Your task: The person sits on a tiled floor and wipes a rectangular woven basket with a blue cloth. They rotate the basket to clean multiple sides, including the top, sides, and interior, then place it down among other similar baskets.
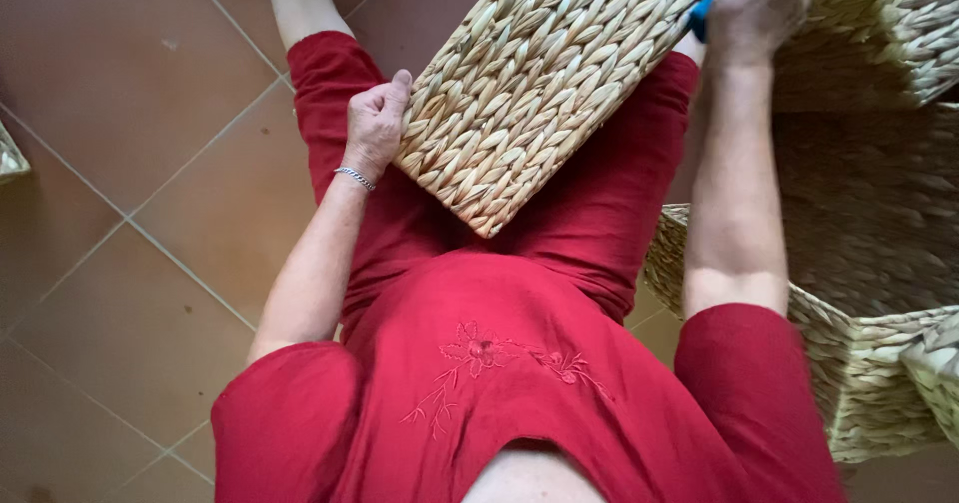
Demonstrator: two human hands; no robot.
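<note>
A woven straw basket (529,83) rests tilted on my lap, its flat braided side facing up. My left hand (377,123), with a silver bracelet at the wrist, grips the basket's left edge, thumb on top. At the basket's upper right rim, my right hand (754,8) presses down on a blue cloth (704,8), of which only a small part shows under the fingers. I am seated and wear a red dress.
A second, larger woven basket (879,363) stands open on the floor at my right. Another woven piece (909,33) lies at the top right. The floor is brown tile (130,113); a woven edge (10,153) shows at far left.
</note>
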